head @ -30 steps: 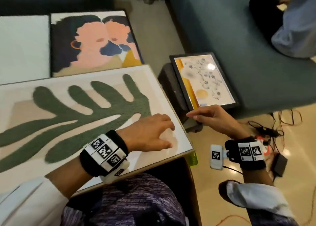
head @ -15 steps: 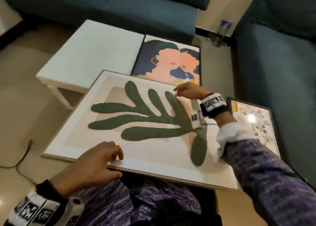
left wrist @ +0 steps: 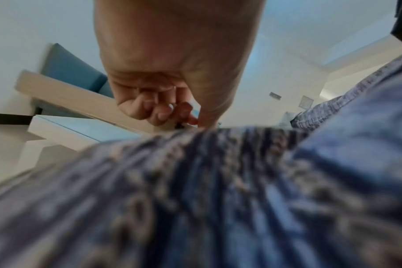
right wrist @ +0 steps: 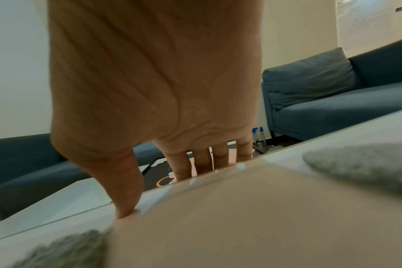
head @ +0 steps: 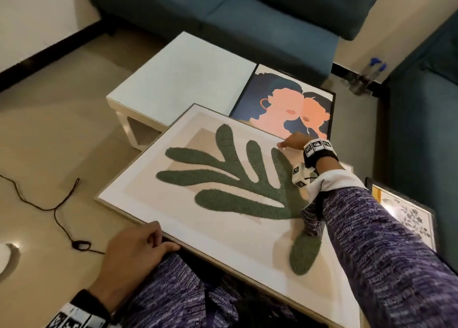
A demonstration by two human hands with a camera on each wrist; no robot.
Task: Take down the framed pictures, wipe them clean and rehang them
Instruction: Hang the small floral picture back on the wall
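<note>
Right hand (head: 295,141): fingers (right wrist: 201,161) hooked over the far edge of the large light-framed picture with a green tufted leaf (head: 223,193), thumb (right wrist: 126,190) pressed on its glass face; a pinch on the rim.

Left hand (head: 133,250): fingers (left wrist: 154,110) curled at the picture's near edge, thumb alongside; whether they clasp the frame, cannot tell.

Leaf picture: lies flat across the person's lap, on purple patterned cloth (head: 173,290).

Black-framed portrait of two peach faces (head: 285,104): beyond the leaf picture's far edge, on the white low bench (head: 178,79).

Small dark-framed floral print (head: 406,216): right of the leaf picture.

Blue sofa (head: 247,12): beyond the bench.

Dark cable (head: 57,208): on the floor, left of the leaf picture.
</note>
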